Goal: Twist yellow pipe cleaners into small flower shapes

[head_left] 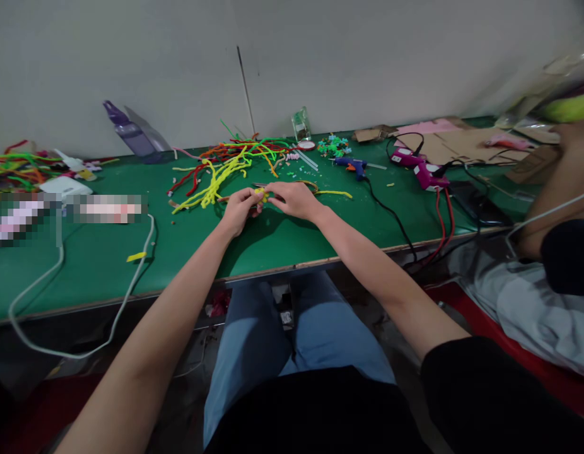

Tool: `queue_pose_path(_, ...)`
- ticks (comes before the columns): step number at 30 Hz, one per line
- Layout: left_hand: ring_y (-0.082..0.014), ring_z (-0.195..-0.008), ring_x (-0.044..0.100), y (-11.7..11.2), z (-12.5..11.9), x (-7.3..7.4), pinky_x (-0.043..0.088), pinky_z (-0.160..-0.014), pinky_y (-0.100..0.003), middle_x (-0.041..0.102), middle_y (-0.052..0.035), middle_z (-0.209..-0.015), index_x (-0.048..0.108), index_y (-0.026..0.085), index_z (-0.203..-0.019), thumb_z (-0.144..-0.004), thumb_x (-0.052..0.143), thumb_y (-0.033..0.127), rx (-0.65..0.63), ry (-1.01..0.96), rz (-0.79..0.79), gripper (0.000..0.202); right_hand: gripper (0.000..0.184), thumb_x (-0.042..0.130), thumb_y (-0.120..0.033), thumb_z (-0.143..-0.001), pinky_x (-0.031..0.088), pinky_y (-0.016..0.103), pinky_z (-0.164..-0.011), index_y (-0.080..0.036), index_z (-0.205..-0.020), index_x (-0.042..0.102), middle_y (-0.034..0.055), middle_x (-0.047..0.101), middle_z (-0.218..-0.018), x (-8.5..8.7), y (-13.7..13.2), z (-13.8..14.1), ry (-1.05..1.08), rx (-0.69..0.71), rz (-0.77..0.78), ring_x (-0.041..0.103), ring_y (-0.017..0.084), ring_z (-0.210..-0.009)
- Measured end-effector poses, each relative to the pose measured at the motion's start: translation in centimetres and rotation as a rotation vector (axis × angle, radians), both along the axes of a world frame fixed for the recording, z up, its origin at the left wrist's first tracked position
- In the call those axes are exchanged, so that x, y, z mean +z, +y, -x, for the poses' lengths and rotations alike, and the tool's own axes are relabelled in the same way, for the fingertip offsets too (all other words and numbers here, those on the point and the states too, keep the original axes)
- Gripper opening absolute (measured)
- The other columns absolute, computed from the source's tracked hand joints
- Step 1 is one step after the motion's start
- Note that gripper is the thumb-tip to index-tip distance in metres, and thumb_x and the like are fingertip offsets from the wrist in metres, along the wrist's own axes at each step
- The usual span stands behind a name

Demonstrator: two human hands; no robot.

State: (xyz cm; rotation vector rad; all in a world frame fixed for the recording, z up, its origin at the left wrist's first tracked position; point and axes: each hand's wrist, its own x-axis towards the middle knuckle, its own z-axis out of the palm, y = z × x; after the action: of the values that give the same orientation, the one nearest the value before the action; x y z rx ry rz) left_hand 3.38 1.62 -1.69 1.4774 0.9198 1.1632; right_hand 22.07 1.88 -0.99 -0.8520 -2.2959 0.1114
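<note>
Over the green table, my left hand (241, 210) pinches a small bunched piece of yellow pipe cleaner (260, 193) between thumb and fingers. My right hand (296, 200) closes on the same piece from the other side, its fingertips meeting the left ones. Beyond the right hand a yellow pipe cleaner strand (337, 193) lies on the table. A thin looped handle (313, 185), perhaps of scissors, shows partly behind that hand. Just past my left hand spreads a pile of loose yellow pipe cleaners (222, 177). Fingers hide most of the held piece.
Red and green pipe cleaners (268, 149) lie farther back, near clear glue sticks (307, 159). A blue glue gun (351, 166) trails a black cord. Purple boxes (431, 176) and a dark phone (478, 203) sit right, beside another person's arm (557, 183). A purple bottle (134, 135) stands back left.
</note>
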Motion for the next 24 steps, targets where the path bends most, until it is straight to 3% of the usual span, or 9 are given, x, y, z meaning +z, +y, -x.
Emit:
queue_pose_path(4,-0.0087,-0.047,0.048,-0.1,-0.1,0.0,0.032,-0.04,-0.02,0.052,0.0012,-0.056,0.049,0.018,-0.063,-0.07,0.071,0.037,-0.05,-0.018,0.017,0.03,0.026,0.04,-0.024,-0.096,0.036,0.028,-0.075,-0.015,-0.103,0.063,0.0101,0.064,-0.1,-0.2,0.3,0.1,-0.016,0.025,-0.035,0.056,0.02,-0.089)
queue_pose_path(7,-0.0081,-0.047,0.047,0.0,0.1,-0.2,0.033,-0.043,-0.021,0.054,0.0015,-0.056,0.05,0.018,-0.065,-0.071,0.072,0.039,-0.022,0.036,-0.084,0.031,0.019,0.045,-0.022,-0.092,0.038,0.027,-0.073,-0.015,-0.089,0.063,0.0077,0.063,-0.091,0.1,0.2,0.5,0.105,0.066,0.037,0.056,0.018,-0.085)
queue_pose_path(9,-0.0077,-0.047,0.045,0.1,0.1,-0.3,0.034,-0.045,-0.021,0.056,0.0018,-0.056,0.051,0.018,-0.065,-0.072,0.072,0.04,0.056,0.109,-0.213,0.031,0.015,0.049,-0.021,-0.088,0.039,0.024,-0.065,-0.015,-0.078,0.059,0.0037,0.06,-0.075,0.3,0.2,0.9,0.259,0.084,0.223,0.054,0.015,-0.073)
queue_pose_path(11,-0.0079,-0.049,0.045,0.0,0.1,-0.3,0.035,-0.048,-0.022,0.057,0.0017,-0.058,0.052,0.018,-0.066,-0.074,0.071,0.041,0.134,0.18,-0.329,0.031,0.014,0.049,-0.018,-0.085,0.035,0.02,-0.051,-0.016,-0.072,0.054,-0.0021,0.048,-0.055,0.5,0.3,1.3,0.414,0.113,0.548,0.051,0.012,-0.058)
queue_pose_path(13,-0.0086,-0.051,0.047,-0.1,0.0,-0.3,0.036,-0.05,-0.022,0.058,0.0016,-0.06,0.053,0.018,-0.066,-0.075,0.07,0.041,0.163,0.226,-0.379,0.03,0.014,0.048,-0.015,-0.083,0.028,0.018,-0.04,-0.016,-0.07,0.05,-0.0061,0.037,-0.046,0.6,0.4,1.5,0.526,0.155,0.85,0.048,0.01,-0.047)
queue_pose_path(15,-0.009,-0.051,0.047,-0.2,0.0,-0.2,0.036,-0.05,-0.023,0.058,0.0019,-0.06,0.053,0.018,-0.066,-0.075,0.07,0.041,0.156,0.238,-0.374,0.03,0.013,0.048,-0.013,-0.083,0.023,0.017,-0.034,-0.016,-0.07,0.049,-0.007,0.035,-0.044,0.7,0.5,1.5,0.593,0.191,1.01,0.048,0.01,-0.042)
queue_pose_path(18,-0.0091,-0.048,0.047,-0.2,-0.1,-0.1,0.036,-0.049,-0.023,0.058,0.0023,-0.058,0.053,0.018,-0.066,-0.077,0.067,0.039,0.132,0.212,-0.325,0.027,0.014,0.05,-0.013,-0.085,0.022,0.016,-0.032,-0.016,-0.071,0.049,-0.0058,0.04,-0.048,0.6,0.6,1.4,0.619,0.211,1.029,0.049,0.008,-0.043)
queue_pose_path(24,-0.0092,-0.046,0.049,0.0,0.0,-0.1,0.038,-0.047,-0.023,0.06,0.0013,-0.056,0.056,0.018,-0.066,-0.079,0.064,0.034,0.114,0.171,-0.259,0.022,0.02,0.044,-0.019,-0.093,0.024,0.017,-0.033,-0.016,-0.073,0.049,-0.0039,0.045,-0.055,0.3,0.7,1.3,0.537,0.157,0.879,0.048,0.007,-0.043)
